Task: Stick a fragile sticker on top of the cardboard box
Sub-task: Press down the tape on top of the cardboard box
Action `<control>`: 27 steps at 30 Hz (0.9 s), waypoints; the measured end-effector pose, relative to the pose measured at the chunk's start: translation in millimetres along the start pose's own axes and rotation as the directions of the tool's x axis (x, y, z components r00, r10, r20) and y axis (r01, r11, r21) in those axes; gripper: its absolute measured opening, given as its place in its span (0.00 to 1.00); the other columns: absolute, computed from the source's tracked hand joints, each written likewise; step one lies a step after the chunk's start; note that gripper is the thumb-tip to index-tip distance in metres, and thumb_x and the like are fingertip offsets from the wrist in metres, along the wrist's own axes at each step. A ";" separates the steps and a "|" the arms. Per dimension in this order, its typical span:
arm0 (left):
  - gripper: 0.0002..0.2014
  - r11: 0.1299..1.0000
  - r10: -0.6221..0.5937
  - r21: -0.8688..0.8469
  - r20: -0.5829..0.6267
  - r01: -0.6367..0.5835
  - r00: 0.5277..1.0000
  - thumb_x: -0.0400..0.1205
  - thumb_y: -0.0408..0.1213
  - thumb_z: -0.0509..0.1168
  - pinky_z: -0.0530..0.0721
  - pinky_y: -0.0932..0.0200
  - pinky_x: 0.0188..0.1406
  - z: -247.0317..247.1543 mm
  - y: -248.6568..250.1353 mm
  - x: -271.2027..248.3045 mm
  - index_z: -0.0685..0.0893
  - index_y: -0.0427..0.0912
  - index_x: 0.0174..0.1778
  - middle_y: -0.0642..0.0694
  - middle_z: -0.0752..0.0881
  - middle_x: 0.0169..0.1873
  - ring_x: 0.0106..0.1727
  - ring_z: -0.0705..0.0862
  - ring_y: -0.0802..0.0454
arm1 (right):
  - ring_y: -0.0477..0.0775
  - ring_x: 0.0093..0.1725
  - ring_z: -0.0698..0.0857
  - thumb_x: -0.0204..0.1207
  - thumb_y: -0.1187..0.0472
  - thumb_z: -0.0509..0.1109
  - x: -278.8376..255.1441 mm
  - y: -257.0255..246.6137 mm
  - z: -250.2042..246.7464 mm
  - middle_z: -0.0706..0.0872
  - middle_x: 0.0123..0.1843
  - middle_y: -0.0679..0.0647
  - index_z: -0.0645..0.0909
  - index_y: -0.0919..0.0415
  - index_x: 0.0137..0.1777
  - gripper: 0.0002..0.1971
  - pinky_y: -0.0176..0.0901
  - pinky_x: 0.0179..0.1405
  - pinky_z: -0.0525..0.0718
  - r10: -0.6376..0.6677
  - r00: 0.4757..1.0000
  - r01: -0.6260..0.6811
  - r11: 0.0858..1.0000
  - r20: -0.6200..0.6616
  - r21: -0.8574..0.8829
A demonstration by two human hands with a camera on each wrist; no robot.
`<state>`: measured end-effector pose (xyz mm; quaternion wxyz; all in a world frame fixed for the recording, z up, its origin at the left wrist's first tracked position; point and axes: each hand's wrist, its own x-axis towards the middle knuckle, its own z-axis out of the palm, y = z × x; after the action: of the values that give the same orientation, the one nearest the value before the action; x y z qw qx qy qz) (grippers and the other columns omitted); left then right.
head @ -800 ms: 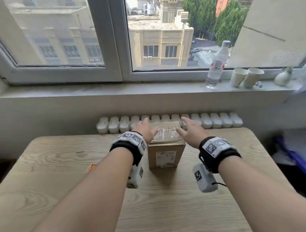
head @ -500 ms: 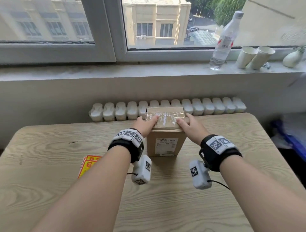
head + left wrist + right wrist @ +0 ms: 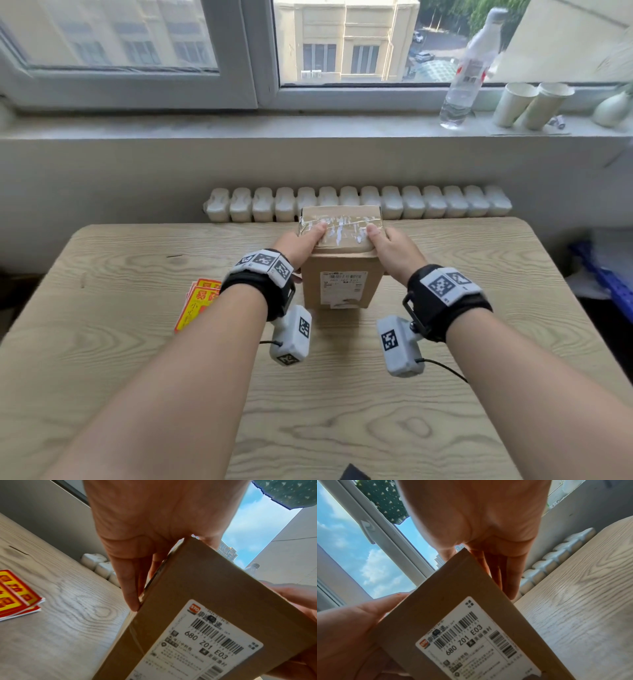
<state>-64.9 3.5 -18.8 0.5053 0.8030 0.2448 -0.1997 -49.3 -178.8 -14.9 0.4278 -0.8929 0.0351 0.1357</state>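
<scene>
A brown cardboard box (image 3: 342, 270) stands on the wooden table (image 3: 342, 394), its top sealed with clear tape and a white shipping label on the near face. My left hand (image 3: 301, 245) grips its left side, thumb on the taped top. My right hand (image 3: 394, 246) grips the right side the same way. In the wrist views, the fingers of the left hand (image 3: 145, 520) and the right hand (image 3: 479, 513) run down the sides of the box (image 3: 197, 588) (image 3: 453, 588). A small stack of red and yellow stickers (image 3: 197, 301) (image 3: 15, 592) lies on the table left of my left wrist.
A white radiator (image 3: 356, 202) runs behind the table's far edge. On the window sill at the right stand a water bottle (image 3: 469, 68), two paper cups (image 3: 531, 102) and a white vase (image 3: 613, 106). A dark object (image 3: 354, 474) pokes in at the bottom edge.
Both hands, open over the box top before, have come down onto its sides with thumbs on top. The head view has tilted down and the stickers now show.
</scene>
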 end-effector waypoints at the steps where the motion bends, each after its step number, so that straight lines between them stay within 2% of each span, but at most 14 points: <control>1: 0.58 1.000 -0.002 0.001 -0.005 0.002 1.000 0.51 0.80 0.54 0.90 0.41 0.53 2.0 -3.2 -11.1 0.79 0.40 0.68 0.39 0.89 0.56 0.53 0.90 0.39 | 0.56 0.51 0.81 0.82 0.39 0.53 -8.2 2.3 -0.1 0.81 0.51 0.54 0.77 0.56 0.54 0.21 0.56 0.55 0.81 -0.004 1.000 0.004 1.000 0.005 0.003; 3: 0.58 1.000 -0.017 -0.001 -0.007 0.017 1.000 0.51 0.81 0.54 0.89 0.41 0.55 7.2 -10.9 -30.4 0.80 0.40 0.68 0.38 0.90 0.56 0.53 0.90 0.39 | 0.59 0.53 0.83 0.81 0.39 0.53 -26.5 7.0 -1.2 0.83 0.53 0.55 0.78 0.58 0.57 0.24 0.61 0.60 0.83 -0.005 1.000 0.005 1.000 0.013 0.008; 6: 0.55 1.000 -0.026 -0.006 -0.016 0.026 1.000 0.54 0.80 0.55 0.89 0.41 0.56 15.3 -21.8 -54.4 0.81 0.39 0.66 0.38 0.90 0.54 0.51 0.91 0.40 | 0.62 0.56 0.86 0.78 0.37 0.54 -49.9 15.6 -2.2 0.86 0.57 0.59 0.79 0.60 0.62 0.29 0.65 0.60 0.84 0.014 1.000 -0.014 1.000 0.021 0.007; 10: 0.50 0.998 -0.046 -0.034 -0.020 0.045 0.999 0.63 0.77 0.56 0.90 0.43 0.54 27.2 -37.5 -77.6 0.80 0.38 0.68 0.37 0.89 0.55 0.51 0.91 0.40 | 0.59 0.53 0.86 0.76 0.35 0.54 -70.6 30.1 -0.3 0.86 0.55 0.56 0.78 0.59 0.62 0.30 0.63 0.57 0.85 0.033 0.999 -0.033 0.999 0.014 -0.023; 13: 0.44 0.996 -0.077 -0.039 -0.007 0.076 0.997 0.71 0.72 0.57 0.90 0.46 0.52 35.0 -50.3 -84.5 0.79 0.36 0.69 0.36 0.88 0.57 0.52 0.90 0.40 | 0.58 0.51 0.87 0.76 0.35 0.57 -80.0 42.7 4.0 0.86 0.53 0.54 0.78 0.57 0.60 0.28 0.62 0.54 0.88 0.065 0.996 -0.065 0.998 0.058 -0.002; 16: 0.47 0.997 -0.066 -0.026 -0.021 0.066 0.998 0.66 0.75 0.58 0.91 0.45 0.52 39.7 -60.4 -88.2 0.78 0.38 0.69 0.38 0.88 0.57 0.52 0.90 0.40 | 0.56 0.49 0.87 0.76 0.37 0.59 -86.7 51.0 5.0 0.86 0.53 0.54 0.78 0.58 0.61 0.26 0.59 0.50 0.90 0.085 0.993 -0.087 0.996 0.079 0.025; 18: 0.48 0.997 -0.067 -0.034 -0.013 0.067 0.998 0.64 0.75 0.58 0.90 0.42 0.53 40.1 -65.0 -88.5 0.78 0.40 0.69 0.39 0.88 0.57 0.52 0.90 0.41 | 0.55 0.51 0.86 0.75 0.36 0.60 -90.3 52.8 4.4 0.85 0.56 0.54 0.77 0.58 0.63 0.28 0.59 0.53 0.89 0.093 0.993 -0.093 0.996 0.071 0.003; 21: 0.41 0.996 -0.073 -0.045 0.026 0.074 0.997 0.72 0.69 0.60 0.90 0.42 0.55 37.0 -67.6 -90.0 0.76 0.41 0.71 0.40 0.87 0.59 0.55 0.89 0.42 | 0.58 0.61 0.83 0.73 0.37 0.62 -93.2 50.1 5.1 0.83 0.66 0.56 0.73 0.58 0.71 0.32 0.57 0.61 0.83 0.118 0.991 -0.118 0.993 0.059 -0.004; 23: 0.42 0.998 -0.057 0.009 0.044 0.056 0.997 0.72 0.70 0.58 0.87 0.41 0.58 32.5 -68.2 -89.7 0.74 0.43 0.74 0.41 0.84 0.64 0.59 0.86 0.42 | 0.59 0.68 0.80 0.72 0.40 0.65 -95.1 42.3 4.2 0.79 0.72 0.59 0.67 0.57 0.77 0.36 0.56 0.66 0.79 0.115 0.993 -0.116 0.992 0.028 0.040; 25: 0.43 0.998 -0.026 0.066 0.032 0.024 0.999 0.72 0.72 0.55 0.83 0.39 0.64 24.6 -68.7 -88.7 0.74 0.45 0.77 0.40 0.81 0.68 0.64 0.84 0.40 | 0.59 0.70 0.79 0.73 0.42 0.67 -97.3 27.1 2.4 0.77 0.75 0.59 0.66 0.58 0.78 0.35 0.55 0.67 0.79 0.055 0.996 -0.049 0.996 -0.072 0.074; 27: 0.39 0.997 -0.005 0.071 0.013 0.004 1.000 0.74 0.71 0.54 0.78 0.38 0.69 8.9 -69.4 -88.6 0.78 0.45 0.72 0.39 0.81 0.65 0.68 0.82 0.38 | 0.56 0.70 0.78 0.74 0.46 0.67 -98.1 3.3 4.5 0.77 0.74 0.56 0.69 0.57 0.76 0.31 0.53 0.66 0.78 -0.052 0.982 0.063 0.996 -0.181 0.059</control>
<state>-177.9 4.1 -21.7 0.4777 0.8185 0.2363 -0.2146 -145.1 -182.7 6.6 0.4551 -0.8880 0.0519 0.0412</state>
